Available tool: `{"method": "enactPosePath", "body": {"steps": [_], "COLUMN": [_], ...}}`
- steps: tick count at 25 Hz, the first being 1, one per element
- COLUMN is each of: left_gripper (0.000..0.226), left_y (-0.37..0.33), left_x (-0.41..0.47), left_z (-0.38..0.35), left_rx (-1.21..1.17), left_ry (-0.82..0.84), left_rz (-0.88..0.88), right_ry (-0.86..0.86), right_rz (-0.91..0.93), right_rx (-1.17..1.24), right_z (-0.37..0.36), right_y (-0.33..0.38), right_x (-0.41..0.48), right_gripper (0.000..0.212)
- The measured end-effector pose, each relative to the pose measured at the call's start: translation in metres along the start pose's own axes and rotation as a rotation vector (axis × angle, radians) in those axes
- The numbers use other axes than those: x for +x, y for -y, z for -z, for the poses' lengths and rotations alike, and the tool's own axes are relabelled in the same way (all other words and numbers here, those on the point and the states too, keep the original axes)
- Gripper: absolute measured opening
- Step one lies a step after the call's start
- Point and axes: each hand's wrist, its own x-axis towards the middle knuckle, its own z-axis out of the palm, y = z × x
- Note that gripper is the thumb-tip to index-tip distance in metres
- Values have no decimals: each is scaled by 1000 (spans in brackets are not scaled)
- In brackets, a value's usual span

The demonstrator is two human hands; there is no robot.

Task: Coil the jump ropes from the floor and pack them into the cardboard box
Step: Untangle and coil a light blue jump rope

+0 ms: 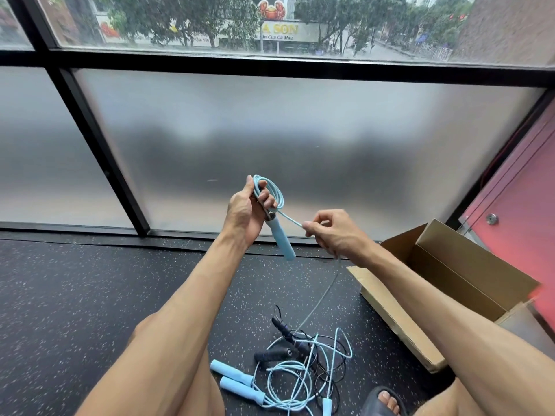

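Here I see the left hand gripping the handle of a blue jump rope together with a small coil of its cord. The right hand pinches the cord just beside it. Other ropes lie tangled on the near floor. The cardboard box stands open at the right.

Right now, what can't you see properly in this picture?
- Box: head view; its own walls hide the bottom, so any ropes inside cannot be seen.
- Pile: tangled and cut by the bottom edge; the number of ropes is unclear.
- Held rope: blurred below the right hand; its far end is lost in the pile. The left hand covers part of its coil.
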Motion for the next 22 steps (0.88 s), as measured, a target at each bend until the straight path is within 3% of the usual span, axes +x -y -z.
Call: {"method": "enactPosePath", "body": {"steps": [4,8,12,16,22], "left_gripper": [39,40,38,38,38], "left_y": [0,-9,-19,-17,-8], "left_x": [4,5,6,10,9], "left_z": [1,3,9,16,16], "left_rx": [-15,-54,0,205,596], "left_ry": [-21,-117,-227,-329,-397], "left_rz": [-41,-116,-229,-333,-423], "right_ry": [30,309,449,384,307], "right_rz": [-4,-210,-281,-246,-33], "right_rx": [-64,-63,-186,-74,150], "right_z": [-3,-12,-16,-13,-2], "right_y": [2,-13,-17,-13,8], "right_x": [-3,-11,-21,-18,-9], "right_gripper": [27,21,14,14,22]}}
